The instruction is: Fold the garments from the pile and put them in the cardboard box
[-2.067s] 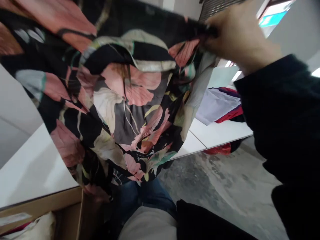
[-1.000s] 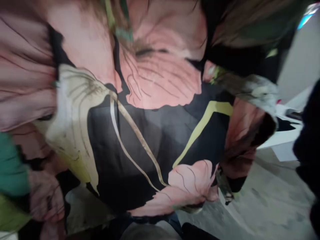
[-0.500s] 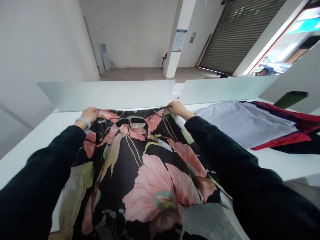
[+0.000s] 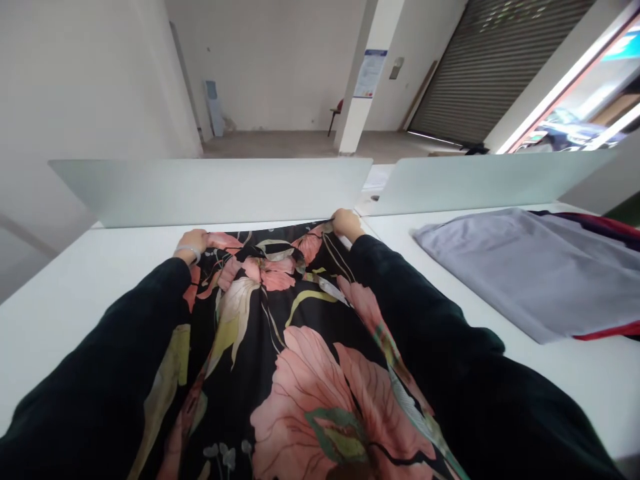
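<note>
A black garment with large pink flowers (image 4: 295,387) stretches from the far side of the table towards me; its exact kind is not clear. My left hand (image 4: 193,244), with a pale bangle at the wrist, is closed on its far left corner. At the far right corner my right hand (image 4: 347,225) pinches the fabric too. Between both hands the far edge is drawn nearly straight, with some folds just below it. My dark sleeves cover parts of the garment's sides, and its near end runs out of view.
The white table (image 4: 55,293) has a frosted glass divider (image 4: 225,190) along its far edge, with a gap near the middle. To the right lies a grey cloth (image 4: 520,267) over red and dark cloth (image 4: 613,329). A pillar (image 4: 370,73) stands beyond.
The garment has been pulled slightly towards me and lies smoother, both hands still on its far corners. My view has shifted, and the grey cloth now shows larger at the right.
</note>
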Demonstrator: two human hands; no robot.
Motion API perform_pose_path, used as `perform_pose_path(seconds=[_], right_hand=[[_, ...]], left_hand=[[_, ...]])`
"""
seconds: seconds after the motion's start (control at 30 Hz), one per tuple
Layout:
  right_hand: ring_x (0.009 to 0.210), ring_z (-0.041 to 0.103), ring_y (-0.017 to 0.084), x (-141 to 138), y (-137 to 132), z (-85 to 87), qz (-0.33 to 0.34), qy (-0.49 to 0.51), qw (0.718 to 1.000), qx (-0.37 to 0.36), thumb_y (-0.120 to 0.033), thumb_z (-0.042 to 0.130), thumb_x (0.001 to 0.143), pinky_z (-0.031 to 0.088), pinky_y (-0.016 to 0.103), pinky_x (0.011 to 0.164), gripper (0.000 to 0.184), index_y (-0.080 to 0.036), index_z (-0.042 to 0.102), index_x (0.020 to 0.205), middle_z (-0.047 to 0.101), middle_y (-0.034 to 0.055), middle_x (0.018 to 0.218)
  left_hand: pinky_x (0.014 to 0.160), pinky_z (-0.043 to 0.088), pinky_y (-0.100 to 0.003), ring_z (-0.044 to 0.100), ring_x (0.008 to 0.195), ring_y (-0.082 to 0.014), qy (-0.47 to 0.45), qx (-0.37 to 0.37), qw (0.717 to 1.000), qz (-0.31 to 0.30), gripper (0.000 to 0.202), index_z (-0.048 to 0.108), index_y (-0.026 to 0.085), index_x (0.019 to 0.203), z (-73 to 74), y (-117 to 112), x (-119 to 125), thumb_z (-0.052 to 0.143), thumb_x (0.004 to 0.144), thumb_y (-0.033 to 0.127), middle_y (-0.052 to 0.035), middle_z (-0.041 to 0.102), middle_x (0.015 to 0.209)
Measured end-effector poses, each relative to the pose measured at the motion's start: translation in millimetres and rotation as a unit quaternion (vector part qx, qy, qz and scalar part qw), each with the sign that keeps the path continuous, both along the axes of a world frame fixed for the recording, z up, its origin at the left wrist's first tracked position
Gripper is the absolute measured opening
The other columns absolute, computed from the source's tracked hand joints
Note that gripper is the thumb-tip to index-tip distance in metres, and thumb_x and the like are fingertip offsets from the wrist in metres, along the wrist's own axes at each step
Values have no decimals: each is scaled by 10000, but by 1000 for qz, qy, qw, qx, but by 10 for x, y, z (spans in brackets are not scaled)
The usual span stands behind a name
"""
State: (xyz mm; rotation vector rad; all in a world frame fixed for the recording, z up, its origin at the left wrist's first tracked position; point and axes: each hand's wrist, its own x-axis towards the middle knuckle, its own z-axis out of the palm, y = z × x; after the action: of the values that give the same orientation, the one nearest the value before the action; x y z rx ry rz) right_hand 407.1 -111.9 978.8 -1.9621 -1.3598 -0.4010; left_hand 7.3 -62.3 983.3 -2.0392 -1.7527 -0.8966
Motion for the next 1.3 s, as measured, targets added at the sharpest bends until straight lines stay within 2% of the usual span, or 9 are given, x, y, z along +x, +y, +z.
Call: perform_pose_path(seconds=[0.3, 0.5, 0.73, 0.87, 0.97, 1.03, 1.1, 1.2, 1.3], right_hand=[[825, 685, 213, 68, 227, -88, 56, 88, 985, 135, -122, 541, 786, 523, 281, 783, 330, -86, 711, 1066, 723, 116, 829], [952, 664, 231, 60, 249, -272, 83, 108, 975, 174, -101, 481, 776, 502, 333, 896, 358, -88, 707, 1053, 725, 139, 975], [999, 649, 220, -32, 196, -375, 139, 104, 971, 167, -142, 520, 773, 475, 327, 957, 350, -89, 698, 1070, 710, 131, 1058], [1132, 594, 245, -135, 28, -388, 168, 74, 969, 163, -139, 567, 749, 437, 340, 1023, 443, -74, 652, 1179, 623, 171, 1238], [1227, 534, 256, -247, -262, -395, 184, 32, 965, 185, -97, 557, 735, 397, 343, 1064, 552, -71, 578, 1286, 438, 206, 1446], [1126, 592, 248, -350, -548, -414, 222, -14, 959, 172, -90, 528, 758, 436, 347, 1006, 463, -72, 623, 1210, 543, 192, 1345], [912, 648, 214, -483, -913, -477, 297, -65, 945, 118, -125, 508, 808, 484, 324, 875, 298, -98, 691, 1041, 693, 127, 1057], [705, 622, 157, -727, -1612, -716, 409, -107, 905, 38, -214, 501, 880, 474, 265, 708, 223, -137, 706, 922, 706, 52, 807], [745, 627, 147, -958, -2457, -1130, 479, -141, 866, -9, -234, 509, 909, 465, 253, 700, 205, -159, 699, 931, 713, 52, 880]], left_hand=[[773, 474, -319, 677, 958, -322, -15, -7, 999, 43, 325, 740, 151, 945, 53, 30, 15, 548, 769, 346, -186, 734, 997], [772, 477, -341, 656, 1028, -335, -33, -18, 998, 54, 346, 714, 127, 1044, -7, 53, 21, 487, 841, 293, -227, 693, 1123], [764, 480, -382, 650, 994, -349, -49, 1, 997, 54, 303, 693, 121, 1017, -51, 154, 16, 508, 847, 290, -230, 689, 1061], [897, 459, -404, 594, 1110, -324, -57, 51, 996, 40, 390, 618, 109, 1182, -104, 72, 54, 437, 884, 283, -234, 610, 1202], [1050, 369, -432, 480, 1272, -328, -53, 87, 994, 24, 476, 534, 126, 1315, -149, -167, 52, 440, 886, 311, -225, 493, 1352], [1100, 317, -443, 437, 1311, -324, -38, 98, 994, -4, 479, 544, 130, 1308, -202, -437, 4, 434, 891, 340, -207, 496, 1349], [1107, 314, -434, 458, 1285, -304, -12, 98, 994, -45, 446, 591, 133, 1241, -311, -804, -87, 424, 891, 354, -180, 558, 1276], [1046, 386, -386, 543, 1148, -265, 44, 77, 988, -129, 373, 647, 167, 1081, -638, -1513, -269, 418, 881, 382, -119, 644, 1091], [956, 449, -350, 595, 999, -233, 72, 35, 978, -192, 371, 640, 208, 1020, -1154, -2280, -443, 401, 886, 458, -76, 642, 1013]])
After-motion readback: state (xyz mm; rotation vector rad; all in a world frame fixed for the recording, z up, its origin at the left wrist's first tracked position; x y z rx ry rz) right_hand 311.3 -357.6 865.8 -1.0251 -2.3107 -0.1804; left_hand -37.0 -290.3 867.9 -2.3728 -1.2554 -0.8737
